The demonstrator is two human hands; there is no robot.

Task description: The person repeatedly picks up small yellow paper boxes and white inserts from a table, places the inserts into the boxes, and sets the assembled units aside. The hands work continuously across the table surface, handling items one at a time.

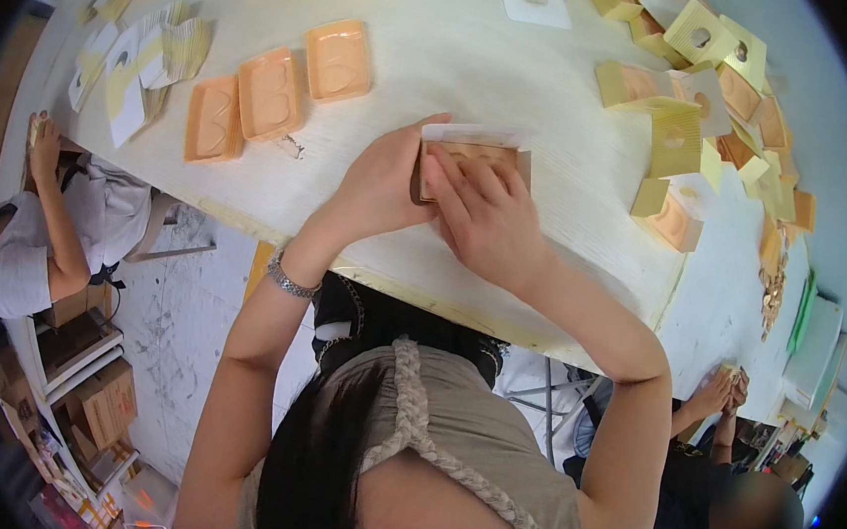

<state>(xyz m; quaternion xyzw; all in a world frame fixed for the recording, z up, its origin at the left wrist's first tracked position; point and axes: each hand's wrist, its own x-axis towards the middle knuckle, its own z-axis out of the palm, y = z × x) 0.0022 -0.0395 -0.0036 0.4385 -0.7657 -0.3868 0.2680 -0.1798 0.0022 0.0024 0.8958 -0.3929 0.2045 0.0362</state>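
The pale counter [450, 58] carries folded yellow-and-white cartons [142, 68] near its left edge, three orange trays [270, 93] and a small shiny item [294, 146] left of its middle, and open yellow boxes [674, 145] toward its right edge.

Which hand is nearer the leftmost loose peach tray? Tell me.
Left. The left hand is right of the leftmost peach tray, across a gap; the right hand is farther right.
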